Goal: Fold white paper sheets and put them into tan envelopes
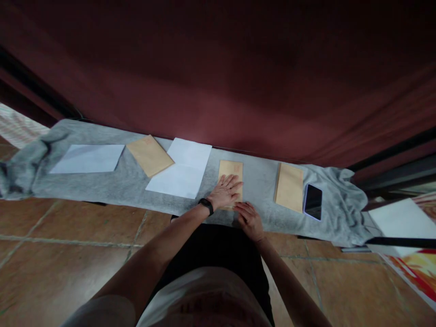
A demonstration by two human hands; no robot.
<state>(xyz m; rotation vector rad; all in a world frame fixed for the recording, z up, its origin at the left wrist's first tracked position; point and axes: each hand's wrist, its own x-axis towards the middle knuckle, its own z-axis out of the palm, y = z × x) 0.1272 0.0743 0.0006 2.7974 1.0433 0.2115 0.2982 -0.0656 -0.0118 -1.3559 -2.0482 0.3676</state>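
My left hand (pixel 225 192) lies flat, fingers stretched out, on a tan envelope (pixel 231 170) in the middle of a grey cloth (pixel 259 181) spread on the floor. A black band sits on that wrist. My right hand (pixel 250 219) rests just below the envelope's near edge, fingers extended and pressing at it. Nothing is gripped in either hand.
On the cloth lie a white sheet (pixel 182 168), a second tan envelope (pixel 150 155), a white envelope (pixel 87 158) at left, another tan envelope (pixel 289 186) and a dark phone (pixel 313 201) at right. A dark red curtain (pixel 218 77) hangs behind. Brown floor tiles (pixel 68 240) lie nearer me.
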